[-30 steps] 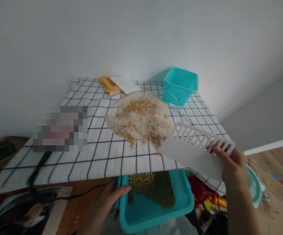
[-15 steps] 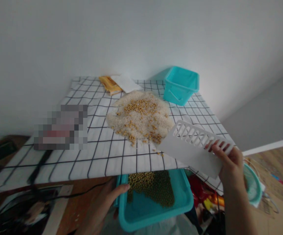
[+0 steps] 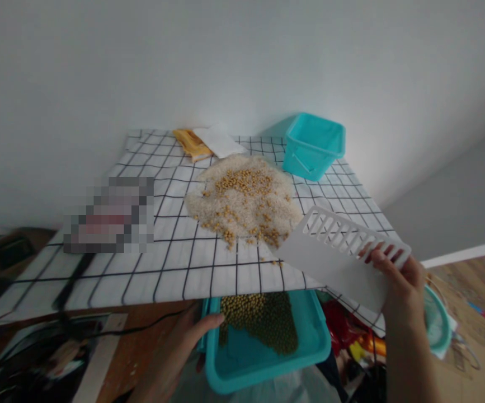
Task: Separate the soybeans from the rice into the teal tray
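Observation:
My right hand (image 3: 401,277) grips a flat white plastic scraper (image 3: 334,266) by one of its long edges, with fingers through its row of slots. The scraper's left corner is beside a spread pile of pale grain that looks like rice (image 3: 234,204), with yellow soybeans (image 3: 246,182) scattered over it. Below the table's front edge, my left hand (image 3: 196,333) holds the left rim of a turquoise bin (image 3: 267,379), thumb over the rim and other fingers largely hidden. Soybeans (image 3: 263,327) cover part of the bin's floor, partly in the table's shade.
A second turquoise bin (image 3: 313,148) stands at the table's back right. A yellow packet (image 3: 192,144) and white sheet (image 3: 219,141) lie against the wall. A blurred-out object (image 3: 112,215) with a cable rests on the checked cloth (image 3: 175,246) at left. Another turquoise container (image 3: 437,322) sits lower right.
The view has shifted slightly, so the table and its contents appear a little farther right. My right hand and the scraper also appear slightly farther right; both grips look the same.

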### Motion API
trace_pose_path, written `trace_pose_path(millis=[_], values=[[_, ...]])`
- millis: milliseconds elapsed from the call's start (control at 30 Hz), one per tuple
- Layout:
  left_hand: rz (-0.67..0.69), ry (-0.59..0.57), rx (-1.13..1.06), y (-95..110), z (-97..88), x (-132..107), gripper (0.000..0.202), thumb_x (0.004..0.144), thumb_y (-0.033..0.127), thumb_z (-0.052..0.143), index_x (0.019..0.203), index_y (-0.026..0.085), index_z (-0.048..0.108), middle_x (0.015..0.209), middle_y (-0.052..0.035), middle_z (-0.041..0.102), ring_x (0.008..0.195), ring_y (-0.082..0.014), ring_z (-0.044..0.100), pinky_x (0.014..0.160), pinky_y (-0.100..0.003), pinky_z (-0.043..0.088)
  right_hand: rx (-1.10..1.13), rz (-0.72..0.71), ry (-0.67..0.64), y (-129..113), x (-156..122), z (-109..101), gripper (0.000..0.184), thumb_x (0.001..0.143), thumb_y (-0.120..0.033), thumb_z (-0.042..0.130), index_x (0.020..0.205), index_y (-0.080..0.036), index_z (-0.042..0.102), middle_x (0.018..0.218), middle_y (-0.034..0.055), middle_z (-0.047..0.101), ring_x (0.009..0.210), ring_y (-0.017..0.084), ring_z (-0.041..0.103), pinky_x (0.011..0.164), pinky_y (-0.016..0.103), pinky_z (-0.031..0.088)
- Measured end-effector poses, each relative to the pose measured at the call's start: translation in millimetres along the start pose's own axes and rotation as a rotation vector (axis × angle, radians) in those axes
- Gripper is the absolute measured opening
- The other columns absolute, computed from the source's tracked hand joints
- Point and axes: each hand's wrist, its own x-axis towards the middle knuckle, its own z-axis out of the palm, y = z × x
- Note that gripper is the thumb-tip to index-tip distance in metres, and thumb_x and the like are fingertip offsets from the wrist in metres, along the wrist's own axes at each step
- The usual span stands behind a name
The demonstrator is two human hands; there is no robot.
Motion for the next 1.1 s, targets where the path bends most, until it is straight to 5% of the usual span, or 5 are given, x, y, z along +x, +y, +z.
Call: trace_pose_path(millis=[233,600,767,967,1100], values=[[-0.021,-0.005,0.067,1,6.1,-3,0.030,0.067,0.046,0.076,0.084,0.023,0.066,0.061,0.0053,0.063,0.051,-0.0164,0.058,0.041,-0.024,0.042,0.021,-0.012,-0.052,8,5,9,0.023,0.074,-0.033,0.081,0.064,-0.020,0.065,0.069,0.0010,0.066,0.067,0.018,0.064,0.064,0.031,0.047],[0.059,-0.030,0.031,18,10.9,-12,0.013,0.069,0.034,0.076,0.075,0.024,0.070,0.063,0.0029,0.068,0.050,-0.0159,0.057,0.054,-0.027,0.052,0.038,-0.034,-0.090,9,6,17,0.018,0.078,-0.030,0.078,0.069,-0.021,0.065,0.071,0.0002,0.067,0.068,0.017,0.065,0.064,0.030,0.046],[0.060,-0.046,0.059,20,11.8,-12,0.014,0.068,0.036,0.075,0.071,0.024,0.069,0.056,0.0039,0.063,0.044,-0.0153,0.053,0.046,-0.027,0.046,0.053,-0.113,-0.102,6,8,25,0.028,0.076,-0.027,0.078,0.059,-0.020,0.057,0.067,0.0003,0.064,0.072,0.020,0.067,0.070,0.033,0.050],[0.028,-0.037,0.100,19,11.5,-12,0.020,0.068,0.041,0.073,0.070,0.023,0.066,0.056,0.0039,0.062,0.044,-0.0146,0.053,0.038,-0.024,0.037,0.045,-0.085,-0.101,7,4,24,0.021,0.078,-0.031,0.077,0.064,-0.020,0.065,0.069,0.0010,0.068,0.067,0.019,0.066,0.066,0.032,0.049],[0.010,-0.052,0.107,21,8.3,-14,0.015,0.069,0.038,0.071,0.070,0.024,0.066,0.057,0.0036,0.062,0.053,-0.0184,0.059,0.054,-0.029,0.051,0.012,-0.057,-0.107,9,7,30,0.020,0.075,-0.033,0.081,0.066,-0.020,0.068,0.072,0.0027,0.071,0.069,0.020,0.067,0.063,0.032,0.049]])
